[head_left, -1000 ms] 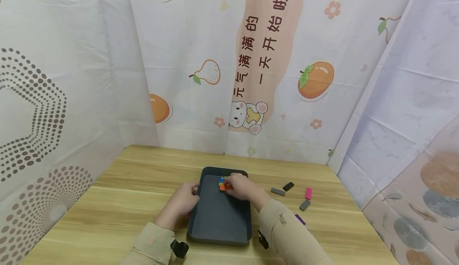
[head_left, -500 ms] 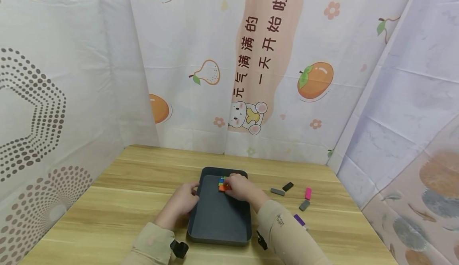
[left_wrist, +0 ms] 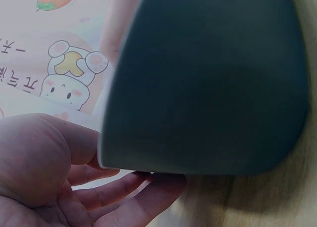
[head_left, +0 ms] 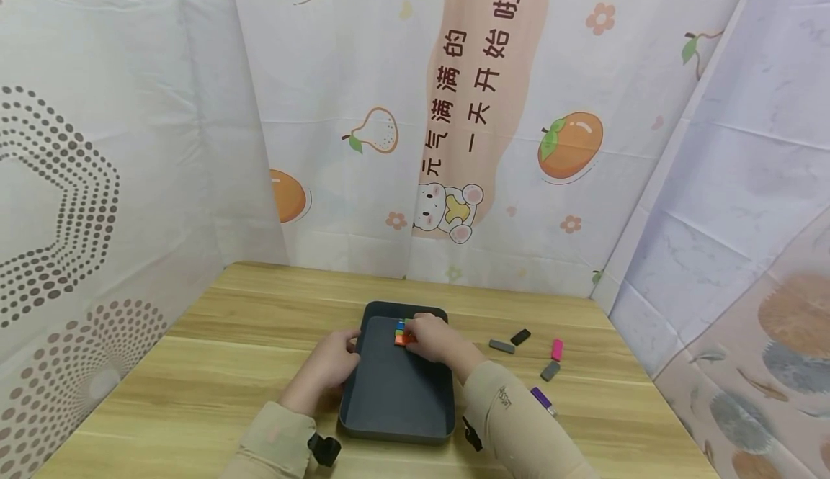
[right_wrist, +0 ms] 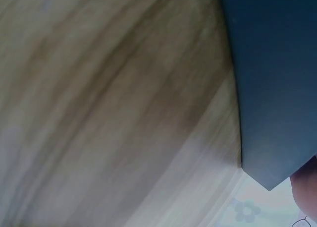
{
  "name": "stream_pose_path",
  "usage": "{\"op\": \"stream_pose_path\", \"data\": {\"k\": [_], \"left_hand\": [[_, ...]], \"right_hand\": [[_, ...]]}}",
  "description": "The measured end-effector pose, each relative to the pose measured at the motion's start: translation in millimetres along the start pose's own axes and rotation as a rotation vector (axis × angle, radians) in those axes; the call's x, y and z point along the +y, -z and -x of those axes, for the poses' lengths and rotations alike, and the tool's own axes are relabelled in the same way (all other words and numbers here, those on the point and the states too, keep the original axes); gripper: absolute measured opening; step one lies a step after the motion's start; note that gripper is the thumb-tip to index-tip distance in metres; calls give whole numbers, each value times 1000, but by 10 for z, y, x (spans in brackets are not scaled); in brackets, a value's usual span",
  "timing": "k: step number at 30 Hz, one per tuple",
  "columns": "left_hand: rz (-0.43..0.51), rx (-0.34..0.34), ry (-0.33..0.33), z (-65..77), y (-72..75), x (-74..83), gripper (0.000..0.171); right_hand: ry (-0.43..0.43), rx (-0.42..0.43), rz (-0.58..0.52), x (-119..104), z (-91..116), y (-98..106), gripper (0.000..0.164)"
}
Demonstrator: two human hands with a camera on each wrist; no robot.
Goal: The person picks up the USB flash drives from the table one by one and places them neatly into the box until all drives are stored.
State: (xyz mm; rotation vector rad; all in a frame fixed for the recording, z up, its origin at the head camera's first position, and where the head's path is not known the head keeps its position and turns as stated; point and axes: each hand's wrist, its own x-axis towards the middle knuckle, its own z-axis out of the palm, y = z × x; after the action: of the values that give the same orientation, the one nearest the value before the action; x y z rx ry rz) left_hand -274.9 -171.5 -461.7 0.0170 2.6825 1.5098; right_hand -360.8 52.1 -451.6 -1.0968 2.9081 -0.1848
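A dark grey tray (head_left: 398,400) sits on the table in the head view. My left hand (head_left: 333,358) holds its left rim; in the left wrist view the fingers (left_wrist: 143,199) lie against the tray's outer wall, with the thumb side at the rim. Inside the tray, near its far end, my right hand (head_left: 433,336) pinches an orange USB flash drive (head_left: 400,340), partly covered by the fingers. Just beyond it lie a blue drive (head_left: 400,325) and some green pieces, half hidden. In the right wrist view only a bit of the right hand shows past the tray wall.
Right of the tray lie loose flash drives: a grey one (head_left: 502,346), a black one (head_left: 521,336), a pink one (head_left: 558,350), another grey one (head_left: 550,372) and a purple one (head_left: 542,400) close to the right sleeve. Printed curtains (head_left: 363,248) stand behind the wooden table.
Both hands stay nearly in place. The right hand and forearm have shifted very slightly left, showing more of the purple drive.
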Motion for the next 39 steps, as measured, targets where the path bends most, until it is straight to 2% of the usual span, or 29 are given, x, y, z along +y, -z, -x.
{"op": "stream_pose_path", "data": {"k": [5,15,28,39], "left_hand": [[-8,-2,20,-10,6,16,54],[-20,1,9,4,15,23,53],[-34,2,7,0,11,13,54],[-25,0,-2,6,12,23,54]], "right_hand": [[-1,9,4,3,3,-4,9],[-1,7,-9,2,16,8,8],[21,37,-32,81,13,3,13],[19,68,-113,133,97,185,21]]}}
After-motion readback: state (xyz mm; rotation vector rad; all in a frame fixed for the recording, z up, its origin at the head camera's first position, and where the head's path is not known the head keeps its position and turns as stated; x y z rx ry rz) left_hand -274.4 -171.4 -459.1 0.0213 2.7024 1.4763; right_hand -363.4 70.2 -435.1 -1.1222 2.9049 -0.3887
